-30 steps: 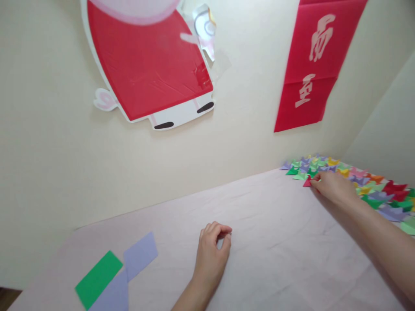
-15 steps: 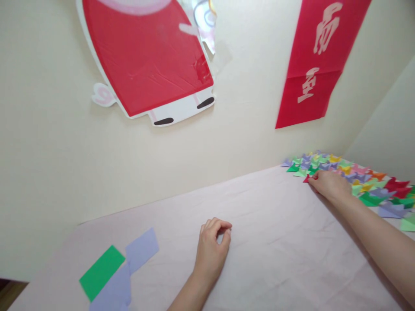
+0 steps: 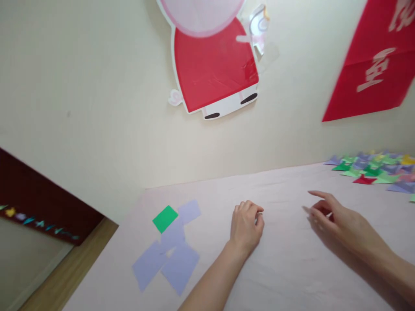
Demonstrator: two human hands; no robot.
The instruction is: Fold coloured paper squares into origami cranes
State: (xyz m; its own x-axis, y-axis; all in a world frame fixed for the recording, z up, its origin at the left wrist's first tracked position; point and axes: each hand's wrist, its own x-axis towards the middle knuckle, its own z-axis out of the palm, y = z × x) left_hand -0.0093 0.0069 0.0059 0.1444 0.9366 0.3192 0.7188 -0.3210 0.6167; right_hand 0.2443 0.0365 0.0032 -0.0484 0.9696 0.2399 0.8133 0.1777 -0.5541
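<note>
My left hand (image 3: pixel 247 226) rests on the pale pink cloth with its fingers loosely curled and thumb close to the forefinger; nothing shows in it. Over the cloth at the right is my right hand (image 3: pixel 337 220), its thumb and forefinger apart and holding nothing. Beyond it, a small red folded paper (image 3: pixel 365 179) sits at the front of a group of folded paper pieces (image 3: pixel 371 170) in green, purple, yellow and pink. Left of my left hand lie a flat green paper (image 3: pixel 165 219) and several flat purple papers (image 3: pixel 180 267), some overlapping.
The cloth-covered surface (image 3: pixel 282 276) meets a cream wall (image 3: pixel 113 108) at the back. On the wall are a red and pink cartoon cutout (image 3: pixel 215 69) and a red banner (image 3: pixel 372 69) with pale writing. Wooden floor (image 3: pixel 61 263) shows beyond the left edge.
My right hand has let go of the red folded paper, leaving it with the group, and has drawn back towards me with fingers apart. The view has turned left, showing more purple papers and the floor.
</note>
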